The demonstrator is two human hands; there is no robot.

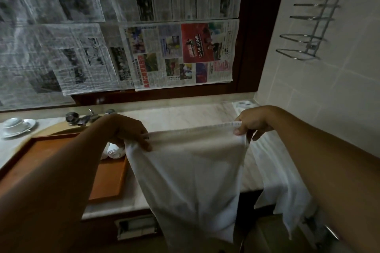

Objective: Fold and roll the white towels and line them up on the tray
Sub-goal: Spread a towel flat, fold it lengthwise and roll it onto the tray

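White towel (193,174) held up in the air over the front edge of the marble counter (185,115), stretched flat by its top hem, lower part hanging down past the counter edge. Left hand (127,129) pinches the left top corner, fingers curled over the hem, thumb side hidden behind cloth. Right hand (253,121) pinches the right top corner between thumb and curled fingers, hem drawn fairly taut between the two hands. A second white cloth (283,187) lies on the counter under the right forearm and drapes over the edge; cannot tell whether it is one towel or several. Orange tray (107,181) sits on the counter to the left, partly hidden by the left arm. Two rolled towels (115,150) lie side by side near its far right corner, just below the left hand, only their ends showing. Beyond the tray, a tap (86,118) against the back ledge; far left, a white cup on a saucer (16,125). Newspaper sheets (181,53) cover the pane behind the counter. Wire rack (314,16) mounted on the tiled wall, right.
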